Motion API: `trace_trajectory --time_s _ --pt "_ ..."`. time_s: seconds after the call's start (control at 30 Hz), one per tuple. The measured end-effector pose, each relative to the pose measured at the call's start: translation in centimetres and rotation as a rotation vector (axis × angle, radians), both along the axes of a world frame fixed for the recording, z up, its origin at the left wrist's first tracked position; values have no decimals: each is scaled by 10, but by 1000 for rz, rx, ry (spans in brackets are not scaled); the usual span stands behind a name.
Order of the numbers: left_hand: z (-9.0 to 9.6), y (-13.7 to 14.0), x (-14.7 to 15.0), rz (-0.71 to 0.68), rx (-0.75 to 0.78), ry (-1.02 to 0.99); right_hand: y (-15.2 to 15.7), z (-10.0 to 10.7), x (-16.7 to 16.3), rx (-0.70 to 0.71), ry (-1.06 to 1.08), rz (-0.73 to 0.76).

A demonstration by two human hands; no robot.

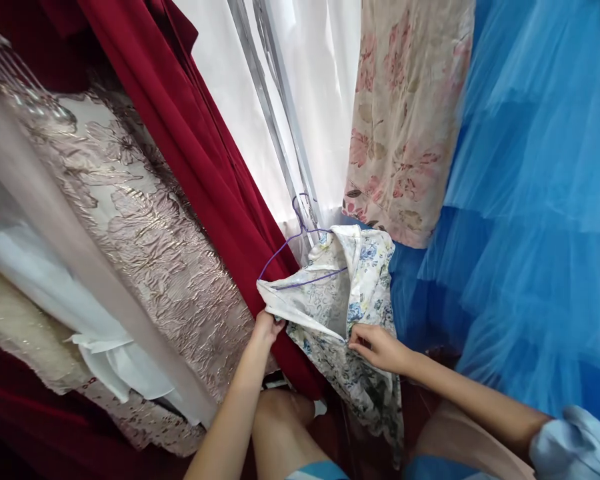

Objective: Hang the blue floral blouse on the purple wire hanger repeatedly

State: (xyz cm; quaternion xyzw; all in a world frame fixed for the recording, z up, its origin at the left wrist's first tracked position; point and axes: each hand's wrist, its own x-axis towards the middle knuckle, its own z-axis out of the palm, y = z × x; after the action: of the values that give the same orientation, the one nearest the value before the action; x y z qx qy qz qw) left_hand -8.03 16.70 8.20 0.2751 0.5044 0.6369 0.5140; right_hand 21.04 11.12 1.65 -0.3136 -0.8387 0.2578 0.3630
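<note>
A sleeveless white dress (375, 280) with blue and grey flowers hangs in front of me from a thin purple hanger (279, 255). One hanger arm shows bare above the dress's left shoulder edge, and its lower bar crosses the open neckline. With my left hand (269, 328) I grip the edge of the dress just below that shoulder, fingers partly behind the cloth. My right hand (375, 347) is closed in a pinch on the dress at the bottom of the V neckline. The skirt of the dress falls between my knees.
Dark red cloth (215, 180) and a pinkish brocade garment (145, 200) hang on the left. Metal poles (280, 120) stand before a white curtain (225, 80). A beige floral garment (405, 127) and a blue tulle dress (530, 167) hang on the right.
</note>
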Motion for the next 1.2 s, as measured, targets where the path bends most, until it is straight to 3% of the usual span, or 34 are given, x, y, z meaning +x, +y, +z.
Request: trace_trajectory --time_s 0.13,0.23,0.3,0.4,0.47,0.53,0.63,0.77,0.83,0.93,1.0,1.2 --pt "-12 -25 7 -252 -130 213 5 -6 -12 -126 -66 32" --pt "-10 -42 25 -436 -107 293 8 -9 -25 -277 -1 25" --pt "-1 -52 43 -521 38 392 6 -8 -31 -441 116 72" --pt "20 -64 74 -586 338 642 -2 4 -36 -806 371 280" --pt "32 -68 91 -590 433 740 -10 18 -35 -1020 525 409" --pt "37 -68 101 -601 465 725 -18 34 -30 -1134 603 466" --pt "26 -66 101 -730 400 602 -24 59 -16 -1209 671 482" --pt "-7 -82 81 -1080 62 441 -20 86 13 -1309 771 434" --pt "-20 -94 66 -1126 -37 457 -15 96 30 -1283 812 312" --pt "-22 -106 38 -991 14 627 1 105 54 -1124 909 26" --pt "-12 -108 16 -909 76 791 16 108 66 -970 930 -104" --pt "35 -80 -64 -611 256 1501 64 115 60 -412 588 -190"
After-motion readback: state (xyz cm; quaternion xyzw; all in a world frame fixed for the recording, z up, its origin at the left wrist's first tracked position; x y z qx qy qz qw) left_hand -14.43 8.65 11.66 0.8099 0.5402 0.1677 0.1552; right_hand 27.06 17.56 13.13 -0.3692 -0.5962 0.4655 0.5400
